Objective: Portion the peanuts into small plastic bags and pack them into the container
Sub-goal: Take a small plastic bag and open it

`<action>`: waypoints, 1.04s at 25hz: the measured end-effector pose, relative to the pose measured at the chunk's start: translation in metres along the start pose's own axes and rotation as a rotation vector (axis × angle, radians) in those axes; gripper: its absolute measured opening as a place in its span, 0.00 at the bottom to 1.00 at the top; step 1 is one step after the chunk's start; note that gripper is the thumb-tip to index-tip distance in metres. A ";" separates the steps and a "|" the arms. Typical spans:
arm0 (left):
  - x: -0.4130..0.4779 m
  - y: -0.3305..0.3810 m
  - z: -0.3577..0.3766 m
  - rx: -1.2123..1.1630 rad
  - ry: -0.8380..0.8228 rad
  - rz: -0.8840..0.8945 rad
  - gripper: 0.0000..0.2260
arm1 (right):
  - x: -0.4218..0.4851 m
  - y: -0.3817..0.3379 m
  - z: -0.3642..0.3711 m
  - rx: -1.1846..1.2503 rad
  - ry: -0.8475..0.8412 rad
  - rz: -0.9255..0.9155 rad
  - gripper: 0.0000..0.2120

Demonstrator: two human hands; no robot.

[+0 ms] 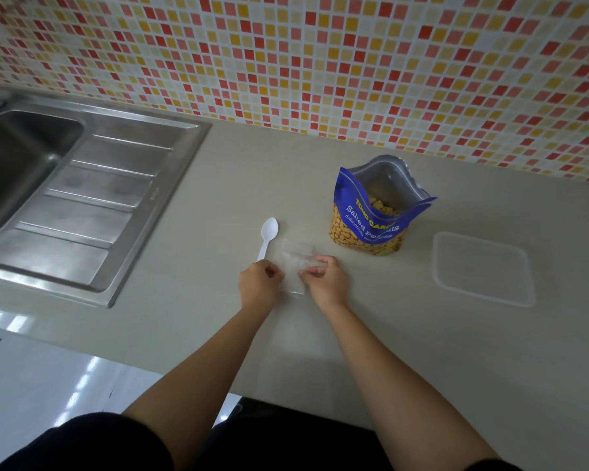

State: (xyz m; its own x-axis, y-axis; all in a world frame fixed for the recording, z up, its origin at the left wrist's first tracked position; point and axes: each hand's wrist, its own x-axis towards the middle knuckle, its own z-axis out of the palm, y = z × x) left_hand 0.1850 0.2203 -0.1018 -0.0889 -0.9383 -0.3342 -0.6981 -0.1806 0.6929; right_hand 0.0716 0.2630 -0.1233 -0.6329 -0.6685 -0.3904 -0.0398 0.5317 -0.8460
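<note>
- Sink (99,185): set into the counter (201,185) at nine to ten o'clock from the hands, well apart from the work. A peanut that rolls that way could be lost in the basin.
- Spoon (268,236): white plastic, lying on the counter at twelve o'clock from the left hand, with its handle end just beside the knuckles. A careless nudge would likely skid it away, since it looks light.
- Left hand (257,287): the fingers are curled in at the left edge of the plastic. I cannot tell whether they actually pinch it or only rest there.
- Small plastic bags (295,254): clear and flat on the counter between the two hands, and seemingly empty. Thin film tends to cling, so two bags might lift as one, or the mouth might refuse to open.
- Right hand (325,280): the fingertips are curled and pinching the right side of the plastic. A hard pull could tear or stretch it.
- Peanut bag (371,229): blue, standing upright with its mouth open, at one o'clock from the right hand, nuts visible inside. A knock from an elbow or the spoon would probably tip it and spill nuts across the counter.
- Container (437,263): clear and shallow, at three o'clock from the right hand, well apart from it, with nothing packed in it yet. Being see-through, it is easy to misjudge when reaching.
</note>
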 end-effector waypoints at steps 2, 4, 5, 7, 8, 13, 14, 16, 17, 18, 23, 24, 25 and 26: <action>0.000 -0.002 0.000 -0.014 -0.012 -0.012 0.02 | -0.002 0.001 -0.001 -0.033 -0.003 -0.003 0.19; 0.001 -0.003 0.000 -0.009 -0.012 -0.012 0.02 | -0.004 0.000 0.000 -0.124 0.053 -0.067 0.19; 0.001 -0.002 0.000 0.001 -0.011 -0.010 0.02 | -0.004 0.000 0.000 -0.208 0.079 -0.114 0.21; 0.000 -0.001 -0.001 0.021 -0.010 -0.014 0.03 | -0.002 -0.001 0.000 -0.326 0.086 -0.154 0.22; 0.000 -0.001 0.000 0.030 -0.009 -0.012 0.03 | -0.001 -0.003 0.001 -0.329 0.085 -0.142 0.21; -0.002 -0.001 0.005 0.106 0.028 0.024 0.06 | 0.001 -0.011 -0.001 -0.206 0.092 -0.116 0.07; -0.002 -0.001 0.005 0.131 0.036 0.033 0.07 | 0.001 -0.012 -0.002 -0.185 0.081 -0.113 0.06; -0.004 0.001 0.004 0.209 0.047 0.044 0.11 | 0.003 -0.012 -0.007 -0.168 0.062 -0.123 0.07; -0.006 0.001 0.004 0.261 0.051 0.058 0.13 | 0.004 -0.012 -0.009 -0.163 0.047 -0.134 0.07; -0.007 0.001 0.004 0.307 0.053 0.081 0.14 | 0.005 -0.011 -0.010 -0.156 0.031 -0.144 0.07; -0.005 -0.004 0.005 0.353 0.019 0.142 0.10 | 0.006 -0.003 -0.011 -0.104 -0.022 -0.161 0.06; -0.005 -0.004 0.005 0.374 0.025 0.158 0.10 | 0.007 -0.002 -0.011 -0.106 -0.029 -0.160 0.06; -0.005 -0.003 0.004 0.400 0.033 0.177 0.10 | 0.006 -0.001 -0.011 -0.106 -0.033 -0.159 0.07; -0.005 -0.001 0.003 0.428 0.036 0.194 0.11 | 0.007 -0.001 -0.012 -0.104 -0.036 -0.158 0.07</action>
State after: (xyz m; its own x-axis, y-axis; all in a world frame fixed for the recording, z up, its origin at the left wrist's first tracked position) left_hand 0.1840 0.2263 -0.1030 -0.2275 -0.9537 -0.1966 -0.9016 0.1301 0.4125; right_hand 0.0583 0.2645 -0.1209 -0.5846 -0.7652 -0.2696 -0.2177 0.4681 -0.8564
